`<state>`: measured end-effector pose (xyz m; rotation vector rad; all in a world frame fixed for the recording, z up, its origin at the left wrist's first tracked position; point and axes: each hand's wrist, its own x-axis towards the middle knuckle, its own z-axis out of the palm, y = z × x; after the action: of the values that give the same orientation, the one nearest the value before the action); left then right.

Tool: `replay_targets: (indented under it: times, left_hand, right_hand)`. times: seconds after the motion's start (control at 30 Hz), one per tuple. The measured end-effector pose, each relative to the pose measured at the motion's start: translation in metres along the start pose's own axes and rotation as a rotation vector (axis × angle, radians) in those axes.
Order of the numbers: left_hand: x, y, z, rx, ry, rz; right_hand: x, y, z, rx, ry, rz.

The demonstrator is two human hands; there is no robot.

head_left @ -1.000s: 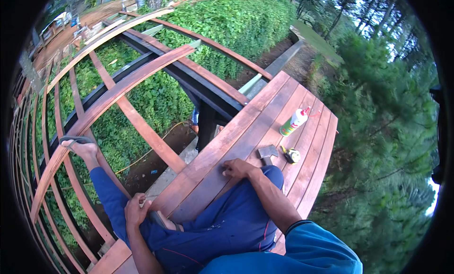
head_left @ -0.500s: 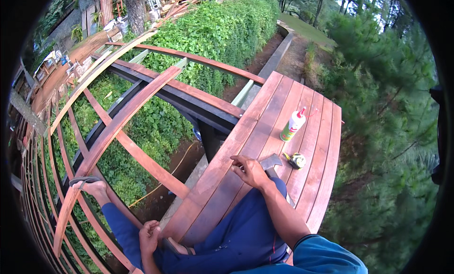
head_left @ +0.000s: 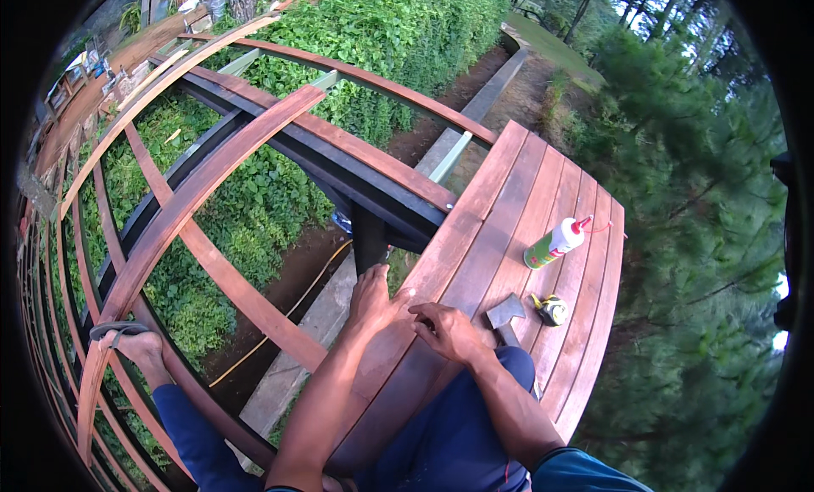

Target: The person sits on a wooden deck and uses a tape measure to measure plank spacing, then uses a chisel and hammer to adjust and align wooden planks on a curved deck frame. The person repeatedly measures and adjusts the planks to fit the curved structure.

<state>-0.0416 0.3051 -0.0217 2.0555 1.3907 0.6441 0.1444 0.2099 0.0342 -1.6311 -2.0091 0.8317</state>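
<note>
My left hand (head_left: 373, 297) lies at the inner edge of the reddish plank decking (head_left: 475, 220), fingers stretched over it and thumb out. Beside it, my right hand (head_left: 449, 332) rests loosely bent, fingertips near the left thumb, with nothing visible held. Just right of that hand is a grey hatchet (head_left: 505, 312), its handle mostly hidden by my knee, and a yellow-black tape measure (head_left: 550, 310). A white and green bottle (head_left: 551, 244) with a red nozzle stands farther up the boards.
Open joists (head_left: 246, 288) and dark beams (head_left: 356, 187) span a drop over greenery, soil and a yellow cord (head_left: 298, 310). My sandaled left foot (head_left: 140, 348) rests on a curved board (head_left: 195, 199). Pine trees (head_left: 678, 237) border the deck's right.
My left hand has moved up and right from beside my leg onto the plank edge, next to my right hand. The view has also shifted slightly.
</note>
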Motion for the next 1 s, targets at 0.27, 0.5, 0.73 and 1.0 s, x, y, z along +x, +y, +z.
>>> replay_targets:
  times: [0.27, 0.5, 0.73, 1.0]
  left_hand:
    - [0.112, 0.037, 0.079, 0.031, -0.357, -0.42]
    - [0.11, 0.037, 0.074, 0.042, -0.356, -0.438]
    - [0.109, 0.046, 0.068, 0.08, -0.363, -0.469]
    - [0.106, 0.05, 0.068, 0.138, -0.304, -0.441]
  right_hand:
    - [0.003, 0.003, -0.007, 0.081, 0.009, -0.048]
    - [0.011, -0.006, -0.032, 0.183, -0.009, -0.013]
    - [0.001, 0.018, -0.063, 0.221, 0.244, 0.216]
    - [0.002, 0.02, -0.059, 0.265, 0.243, 0.207]
